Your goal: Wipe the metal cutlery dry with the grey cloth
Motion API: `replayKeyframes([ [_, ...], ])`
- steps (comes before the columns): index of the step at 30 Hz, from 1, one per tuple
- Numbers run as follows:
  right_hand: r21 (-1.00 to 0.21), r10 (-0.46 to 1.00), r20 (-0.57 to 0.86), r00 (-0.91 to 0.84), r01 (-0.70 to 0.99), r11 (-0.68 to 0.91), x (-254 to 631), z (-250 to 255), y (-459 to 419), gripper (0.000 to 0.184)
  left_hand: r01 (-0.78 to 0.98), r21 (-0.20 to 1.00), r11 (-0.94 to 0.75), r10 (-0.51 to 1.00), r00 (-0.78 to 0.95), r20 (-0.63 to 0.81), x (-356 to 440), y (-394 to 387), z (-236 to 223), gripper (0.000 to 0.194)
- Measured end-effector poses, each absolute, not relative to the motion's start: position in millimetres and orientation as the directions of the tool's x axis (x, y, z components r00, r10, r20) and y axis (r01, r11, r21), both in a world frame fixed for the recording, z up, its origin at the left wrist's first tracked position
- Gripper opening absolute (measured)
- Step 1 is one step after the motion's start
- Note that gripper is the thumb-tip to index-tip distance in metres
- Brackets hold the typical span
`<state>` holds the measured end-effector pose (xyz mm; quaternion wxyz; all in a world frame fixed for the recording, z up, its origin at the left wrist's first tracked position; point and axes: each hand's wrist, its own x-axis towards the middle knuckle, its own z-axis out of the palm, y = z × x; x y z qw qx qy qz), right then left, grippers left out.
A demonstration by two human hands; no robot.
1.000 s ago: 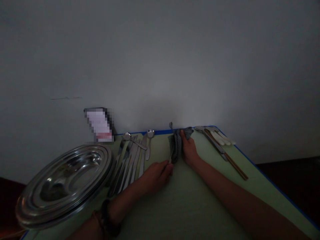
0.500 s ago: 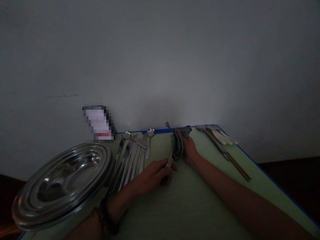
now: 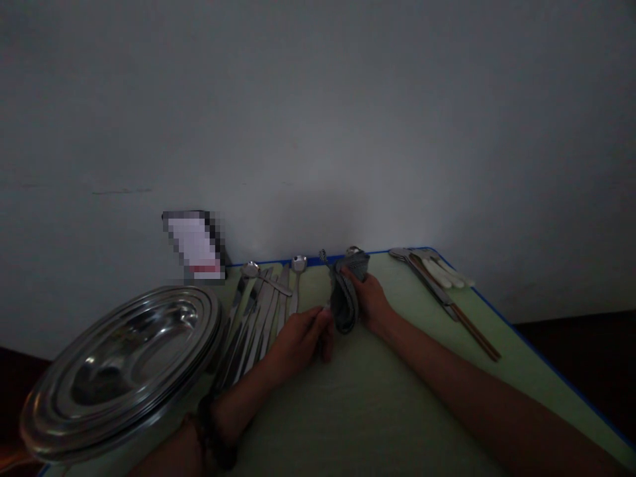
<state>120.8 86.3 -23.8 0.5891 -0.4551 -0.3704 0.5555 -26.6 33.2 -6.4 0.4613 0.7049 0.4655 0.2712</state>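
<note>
My left hand (image 3: 304, 338), with a dark bracelet at the wrist, pinches the handle end of a spoon (image 3: 354, 250). The spoon's rounded metal bowl peeks out past the far side of a folded grey cloth (image 3: 344, 308). My right hand (image 3: 368, 297) is closed on that cloth, which wraps the spoon's middle and hides most of it. To the left of my left hand lie several table knives (image 3: 257, 324) side by side. One small spoon (image 3: 251, 269) rests across the knives, and another spoon (image 3: 299, 264) lies near the table's back edge.
A stack of oval steel divided plates (image 3: 119, 371) stands at the left. Behind it a phone (image 3: 195, 244), its screen blurred out, leans on the wall. At the right lie wooden chopsticks (image 3: 474, 332), metal spoons (image 3: 399, 253) and white-handled cutlery (image 3: 440, 273). The green table (image 3: 377, 411) has a blue rim.
The cloth and both hands have shifted slightly left. The spoon's bowl now shows beyond the cloth, where it was covered before. My left hand has stayed on the handle.
</note>
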Motion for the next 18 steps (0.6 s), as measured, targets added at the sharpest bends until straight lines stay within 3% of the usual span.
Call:
replayKeyframes([
  [3, -0.989, 0.999, -0.019, 0.037, -0.149, -0.013, 110.7, -21.1, 75.3, 0.038, 0.416, 0.898, -0.141, 0.935, 0.354, -0.017, -27.1, 35.6, -9.2, 0.038],
  [9, -0.999, 0.998, 0.053, 0.039, -0.008, 0.054, 102.1, -17.6, 65.8, 0.036, 0.449, 0.885, -0.126, 0.962, 0.274, -0.002, -28.6, 38.5, -12.6, 0.040],
  [18, -0.984, 0.995, -0.038, 0.094, -0.179, -0.021, 108.6, -28.7, 79.2, 0.044, 0.545, 0.792, -0.275, 0.915, 0.401, 0.041, -24.7, 35.9, -1.6, 0.035],
])
